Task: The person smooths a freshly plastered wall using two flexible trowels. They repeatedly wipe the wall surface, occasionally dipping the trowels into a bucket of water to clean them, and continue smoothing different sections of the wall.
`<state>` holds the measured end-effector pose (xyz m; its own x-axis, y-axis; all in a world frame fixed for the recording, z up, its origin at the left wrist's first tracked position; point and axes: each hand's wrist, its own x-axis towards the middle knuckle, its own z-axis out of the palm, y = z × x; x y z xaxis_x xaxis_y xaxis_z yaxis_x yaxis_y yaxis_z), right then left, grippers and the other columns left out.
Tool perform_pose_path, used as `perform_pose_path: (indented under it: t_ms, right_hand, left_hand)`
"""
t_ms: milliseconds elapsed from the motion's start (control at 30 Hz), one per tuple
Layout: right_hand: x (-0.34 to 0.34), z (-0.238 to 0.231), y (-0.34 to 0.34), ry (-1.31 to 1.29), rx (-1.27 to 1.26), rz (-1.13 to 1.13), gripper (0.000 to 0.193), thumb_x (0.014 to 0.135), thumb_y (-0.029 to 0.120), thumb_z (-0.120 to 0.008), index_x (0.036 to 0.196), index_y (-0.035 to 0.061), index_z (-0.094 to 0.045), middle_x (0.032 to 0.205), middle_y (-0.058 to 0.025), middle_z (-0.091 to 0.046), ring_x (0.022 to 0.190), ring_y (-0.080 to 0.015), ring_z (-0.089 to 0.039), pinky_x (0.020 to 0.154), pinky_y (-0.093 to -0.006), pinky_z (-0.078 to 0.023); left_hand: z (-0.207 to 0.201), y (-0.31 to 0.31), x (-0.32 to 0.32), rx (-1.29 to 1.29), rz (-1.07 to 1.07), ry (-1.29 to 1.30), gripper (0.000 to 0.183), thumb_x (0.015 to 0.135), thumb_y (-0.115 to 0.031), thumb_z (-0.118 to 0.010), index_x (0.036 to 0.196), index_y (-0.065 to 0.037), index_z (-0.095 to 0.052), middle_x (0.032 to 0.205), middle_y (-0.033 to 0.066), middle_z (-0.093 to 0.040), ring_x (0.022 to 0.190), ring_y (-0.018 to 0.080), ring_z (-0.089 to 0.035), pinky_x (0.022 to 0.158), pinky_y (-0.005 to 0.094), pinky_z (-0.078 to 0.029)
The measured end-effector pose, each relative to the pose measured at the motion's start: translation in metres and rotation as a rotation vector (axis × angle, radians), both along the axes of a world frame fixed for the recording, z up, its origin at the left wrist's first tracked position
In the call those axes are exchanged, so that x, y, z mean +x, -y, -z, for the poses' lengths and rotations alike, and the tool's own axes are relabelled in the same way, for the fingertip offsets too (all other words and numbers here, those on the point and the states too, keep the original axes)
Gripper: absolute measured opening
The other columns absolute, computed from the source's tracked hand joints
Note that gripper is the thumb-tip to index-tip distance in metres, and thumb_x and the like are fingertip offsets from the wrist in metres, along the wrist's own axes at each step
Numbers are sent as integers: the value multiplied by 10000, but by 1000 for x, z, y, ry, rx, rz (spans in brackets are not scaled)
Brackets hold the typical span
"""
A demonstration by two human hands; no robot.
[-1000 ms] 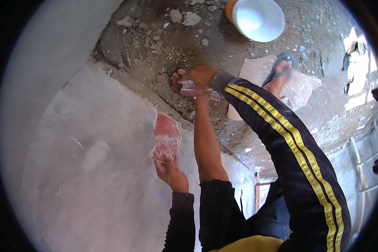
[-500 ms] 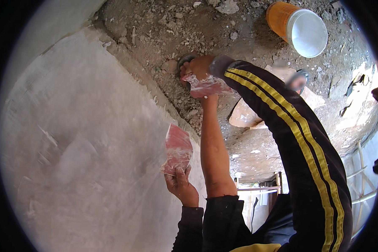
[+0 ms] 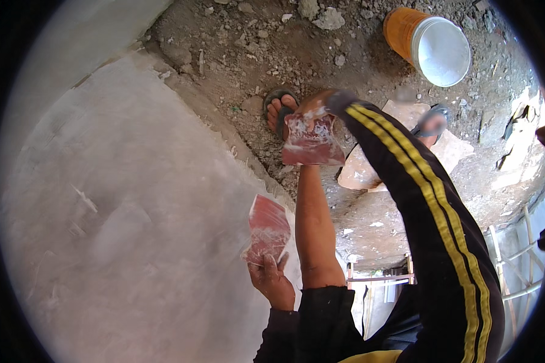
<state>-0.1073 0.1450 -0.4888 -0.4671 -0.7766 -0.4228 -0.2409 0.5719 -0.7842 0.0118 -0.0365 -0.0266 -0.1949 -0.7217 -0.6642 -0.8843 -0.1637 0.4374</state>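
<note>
Pinched at its lower end in my left hand point(image 3: 274, 283) is a flat reddish piece point(image 3: 269, 225), smeared with whitish paste or dust, beside the pale wall. My right hand point(image 3: 318, 106) grips the upper edge of a second flat reddish piece point(image 3: 314, 148), streaked with white, in front of my bare shin point(image 3: 315, 224). Some of the right fingers are hidden or whitened by the smears. What the two pieces are made of, I cannot make out.
A smooth grey plastered wall surface point(image 3: 115, 212) fills the left side. Rubble and soil point(image 3: 248, 60) cover the ground. An orange bucket point(image 3: 402, 36) with a white inside lies tipped at the upper right. Broken flat slabs point(image 3: 358, 169) lie near my sandalled foot point(image 3: 433, 124).
My right hand has drawn back from my sandalled foot, moving slightly right, and its reddish piece now faces me more fully. My left hand and its piece have shifted slightly right and down.
</note>
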Motion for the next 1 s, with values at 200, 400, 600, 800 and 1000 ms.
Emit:
perform_pose_path:
  t_ms: [200,400,600,800,1000]
  right_hand:
    - [-33,-81,-32,1577,-916,1207,402,940,39,-646,1340,57,-618,1299,-72,-689,1101,-212,-702,952,-394,-579]
    - [-114,-181,51,1276,-1359,1550,452,951,92,-675,1384,56,-551,1332,-95,-660,1170,-225,-673,1008,-432,-552]
    - [-175,-197,179,1107,-1400,1758,289,926,27,-705,1205,16,-630,1086,-91,-723,942,-207,-728,740,-391,-638]
    - [-245,-163,235,1137,-1263,1685,289,994,131,-637,1226,-33,-588,1107,-119,-713,935,-250,-738,798,-433,-639]
    - [-283,-293,231,1153,-1821,1524,277,962,8,-618,1232,-25,-565,1049,-116,-686,782,-179,-678,632,-297,-574]
  left_hand:
    - [-34,-12,9,170,-199,47,469,1049,-193,-598,1462,-114,-389,1295,137,-578,1095,313,-684,759,426,-648]
    - [-32,-16,13,153,-177,0,541,1044,-272,-619,1471,-101,-334,1205,164,-657,905,357,-745,745,431,-639]
    - [-3,2,10,161,41,-59,419,1059,-250,-582,1363,-43,-380,1209,204,-651,895,354,-751,758,429,-649]
    - [6,8,4,128,73,-49,405,1056,-256,-579,1334,-23,-400,1188,194,-650,905,335,-748,757,409,-647]
    - [0,7,-10,92,154,-49,326,1065,-255,-552,1244,-16,-419,1104,175,-644,863,272,-726,725,362,-639]
